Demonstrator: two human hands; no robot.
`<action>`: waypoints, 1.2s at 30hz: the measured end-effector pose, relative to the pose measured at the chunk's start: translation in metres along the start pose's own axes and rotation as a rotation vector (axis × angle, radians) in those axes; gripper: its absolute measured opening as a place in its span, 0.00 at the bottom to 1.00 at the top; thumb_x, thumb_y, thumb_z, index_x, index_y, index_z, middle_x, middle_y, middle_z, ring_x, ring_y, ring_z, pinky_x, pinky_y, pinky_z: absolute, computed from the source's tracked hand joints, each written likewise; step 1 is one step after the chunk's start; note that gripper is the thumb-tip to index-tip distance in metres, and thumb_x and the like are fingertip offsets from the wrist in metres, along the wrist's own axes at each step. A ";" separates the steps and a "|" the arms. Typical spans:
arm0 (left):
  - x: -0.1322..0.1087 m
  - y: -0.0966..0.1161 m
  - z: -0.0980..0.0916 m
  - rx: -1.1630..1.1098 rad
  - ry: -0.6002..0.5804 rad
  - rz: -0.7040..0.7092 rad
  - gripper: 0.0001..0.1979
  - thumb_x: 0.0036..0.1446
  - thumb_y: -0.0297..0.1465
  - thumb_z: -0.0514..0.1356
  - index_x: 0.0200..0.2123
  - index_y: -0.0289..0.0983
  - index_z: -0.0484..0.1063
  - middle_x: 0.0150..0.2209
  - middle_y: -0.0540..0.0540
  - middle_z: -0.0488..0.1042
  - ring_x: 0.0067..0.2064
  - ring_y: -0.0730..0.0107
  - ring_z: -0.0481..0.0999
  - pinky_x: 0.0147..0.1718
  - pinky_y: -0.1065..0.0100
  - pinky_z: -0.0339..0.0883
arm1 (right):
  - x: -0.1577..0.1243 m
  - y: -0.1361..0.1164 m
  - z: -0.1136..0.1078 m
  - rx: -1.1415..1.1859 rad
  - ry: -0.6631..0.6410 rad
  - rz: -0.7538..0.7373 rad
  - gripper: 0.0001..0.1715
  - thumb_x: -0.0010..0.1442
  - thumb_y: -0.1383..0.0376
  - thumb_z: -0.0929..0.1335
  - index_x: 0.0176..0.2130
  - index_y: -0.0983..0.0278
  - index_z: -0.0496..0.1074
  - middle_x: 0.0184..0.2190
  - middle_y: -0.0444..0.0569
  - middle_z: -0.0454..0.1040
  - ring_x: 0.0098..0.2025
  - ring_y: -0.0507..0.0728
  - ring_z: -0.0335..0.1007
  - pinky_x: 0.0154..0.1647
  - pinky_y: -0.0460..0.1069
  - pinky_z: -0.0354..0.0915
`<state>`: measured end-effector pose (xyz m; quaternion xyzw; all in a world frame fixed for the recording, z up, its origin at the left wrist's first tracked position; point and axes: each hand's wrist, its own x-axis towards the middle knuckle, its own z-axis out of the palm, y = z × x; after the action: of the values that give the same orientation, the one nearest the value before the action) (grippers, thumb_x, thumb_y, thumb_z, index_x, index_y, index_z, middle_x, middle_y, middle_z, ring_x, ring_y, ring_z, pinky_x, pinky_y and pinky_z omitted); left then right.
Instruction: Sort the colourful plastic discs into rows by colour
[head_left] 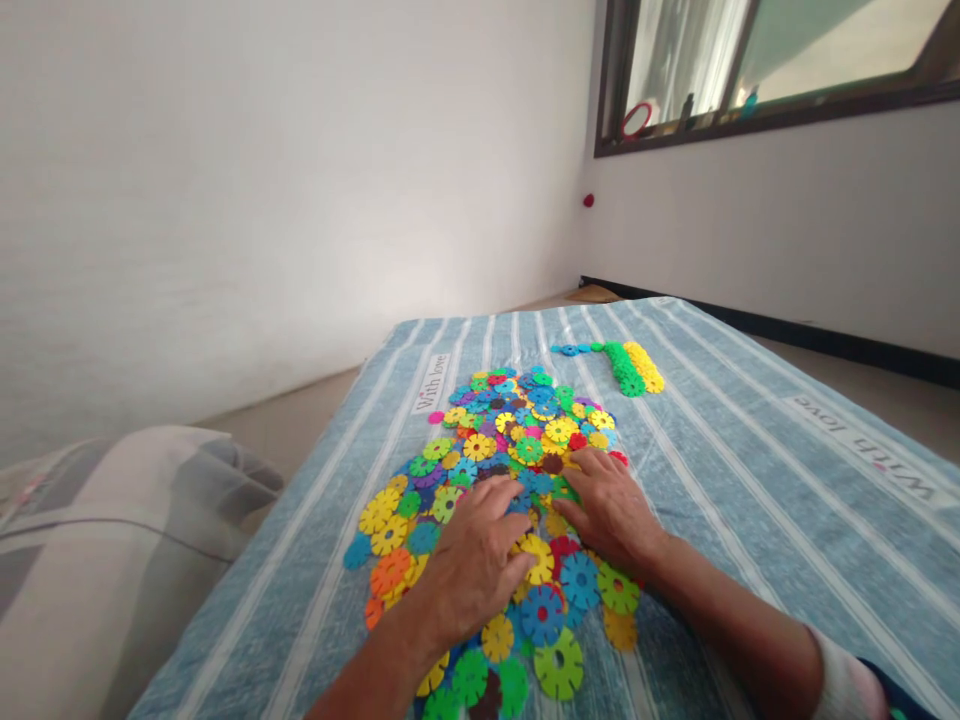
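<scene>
Many flat, notched plastic discs in yellow, green, blue, orange and red lie in a wide pile (480, 447) on a striped cloth. My left hand (484, 550) rests over the middle of the pile, palm down, its fingers apart on the discs. To its right, my right hand (611, 505) also lies palm down with spread fingers, touching discs at the pile's right side. The two hands do not touch. Beyond the pile stand a green row of joined discs (625, 370) and a yellow row (643, 367) side by side, with a short blue and green chain (576, 350) at their left.
The blue and white striped cloth (720, 440) covers the table. A grey and white checked fabric (112, 560) bulges at the lower left. White walls stand behind, and a dark-framed window (735, 115) with a red-rimmed mirror (637, 120) on its sill is at the upper right.
</scene>
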<state>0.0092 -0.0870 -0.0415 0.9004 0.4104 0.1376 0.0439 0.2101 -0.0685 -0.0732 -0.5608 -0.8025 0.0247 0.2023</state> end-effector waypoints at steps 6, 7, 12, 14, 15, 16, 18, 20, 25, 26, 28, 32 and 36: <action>-0.001 0.006 0.004 0.002 -0.118 -0.045 0.08 0.53 0.30 0.62 0.38 0.37 0.75 0.61 0.37 0.64 0.66 0.46 0.53 0.62 0.44 0.52 | -0.004 0.008 0.003 0.046 0.036 0.011 0.12 0.56 0.62 0.70 0.41 0.64 0.73 0.47 0.55 0.71 0.52 0.64 0.62 0.52 0.57 0.60; -0.001 0.007 0.004 -0.001 -0.131 -0.051 0.09 0.53 0.31 0.62 0.39 0.37 0.75 0.62 0.37 0.63 0.66 0.47 0.53 0.62 0.44 0.51 | -0.004 0.009 0.003 0.053 0.046 0.002 0.12 0.56 0.62 0.70 0.41 0.64 0.73 0.46 0.55 0.71 0.51 0.64 0.62 0.52 0.57 0.60; -0.002 0.006 0.007 -0.025 -0.155 -0.055 0.08 0.55 0.30 0.60 0.39 0.36 0.73 0.63 0.36 0.62 0.66 0.49 0.54 0.62 0.44 0.51 | -0.006 0.015 0.006 0.101 0.132 -0.049 0.08 0.58 0.63 0.69 0.39 0.63 0.72 0.42 0.54 0.72 0.48 0.62 0.64 0.51 0.57 0.60; -0.004 0.004 0.009 -0.039 -0.142 -0.045 0.06 0.54 0.29 0.59 0.37 0.37 0.71 0.63 0.36 0.62 0.66 0.50 0.54 0.62 0.44 0.51 | -0.006 0.016 0.007 0.133 0.195 -0.081 0.06 0.61 0.63 0.67 0.38 0.63 0.72 0.40 0.53 0.73 0.47 0.61 0.65 0.50 0.57 0.60; -0.005 0.003 0.010 -0.048 -0.131 -0.039 0.05 0.53 0.28 0.59 0.36 0.37 0.70 0.63 0.36 0.62 0.66 0.51 0.54 0.62 0.45 0.52 | -0.007 0.017 0.008 0.148 0.224 -0.100 0.07 0.62 0.64 0.66 0.38 0.63 0.72 0.40 0.53 0.73 0.46 0.61 0.65 0.49 0.56 0.61; -0.005 0.003 0.010 -0.059 -0.118 -0.033 0.05 0.53 0.28 0.59 0.35 0.37 0.69 0.63 0.36 0.61 0.66 0.51 0.54 0.62 0.45 0.52 | -0.007 0.017 0.008 0.161 0.249 -0.118 0.07 0.62 0.64 0.65 0.38 0.63 0.72 0.39 0.53 0.73 0.46 0.60 0.65 0.49 0.56 0.61; -0.007 0.003 0.011 -0.089 -0.101 -0.033 0.05 0.52 0.26 0.59 0.33 0.37 0.67 0.63 0.35 0.61 0.66 0.52 0.54 0.62 0.47 0.52 | -0.007 0.016 0.008 0.180 0.284 -0.151 0.07 0.63 0.65 0.64 0.37 0.63 0.72 0.38 0.52 0.73 0.45 0.60 0.66 0.48 0.55 0.61; -0.008 0.004 0.010 -0.132 -0.092 -0.053 0.06 0.50 0.25 0.59 0.32 0.38 0.64 0.62 0.35 0.62 0.65 0.53 0.55 0.61 0.49 0.55 | -0.008 0.015 0.008 0.194 0.306 -0.182 0.07 0.63 0.66 0.64 0.36 0.63 0.72 0.37 0.52 0.74 0.44 0.59 0.67 0.47 0.55 0.61; -0.007 0.011 0.008 -0.253 -0.036 -0.085 0.11 0.47 0.20 0.58 0.27 0.40 0.59 0.53 0.42 0.69 0.58 0.60 0.64 0.54 0.57 0.61 | -0.009 0.010 0.004 0.255 0.341 -0.243 0.09 0.64 0.68 0.62 0.36 0.63 0.72 0.35 0.51 0.74 0.44 0.58 0.68 0.46 0.54 0.62; -0.006 0.011 0.007 -0.273 -0.022 -0.085 0.11 0.47 0.20 0.58 0.27 0.40 0.59 0.51 0.43 0.70 0.55 0.61 0.66 0.53 0.59 0.62 | -0.010 0.009 0.002 0.275 0.345 -0.256 0.10 0.64 0.68 0.62 0.35 0.63 0.72 0.35 0.51 0.74 0.43 0.58 0.68 0.46 0.54 0.63; -0.003 0.011 0.005 -0.315 0.004 -0.105 0.12 0.47 0.20 0.59 0.25 0.39 0.58 0.43 0.46 0.73 0.49 0.64 0.70 0.47 0.62 0.64 | -0.011 0.005 -0.002 0.327 0.336 -0.294 0.09 0.64 0.67 0.63 0.35 0.63 0.72 0.35 0.51 0.74 0.42 0.57 0.68 0.44 0.53 0.63; 0.002 0.007 0.001 -0.439 0.065 -0.171 0.11 0.49 0.23 0.60 0.22 0.39 0.59 0.32 0.50 0.72 0.36 0.69 0.71 0.37 0.67 0.64 | -0.015 -0.004 -0.008 0.422 0.198 -0.377 0.08 0.62 0.61 0.66 0.38 0.63 0.72 0.35 0.51 0.74 0.40 0.57 0.68 0.43 0.52 0.63; 0.004 0.007 -0.004 -0.529 0.109 -0.166 0.08 0.50 0.24 0.60 0.23 0.38 0.64 0.32 0.51 0.74 0.36 0.71 0.72 0.36 0.69 0.64 | -0.018 -0.012 -0.008 0.472 0.047 -0.381 0.14 0.65 0.61 0.62 0.32 0.63 0.72 0.27 0.48 0.72 0.33 0.54 0.67 0.37 0.50 0.61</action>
<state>0.0153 -0.0885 -0.0353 0.8124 0.4342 0.2840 0.2661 0.2079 -0.0909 -0.0680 -0.3380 -0.8605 0.1591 0.3464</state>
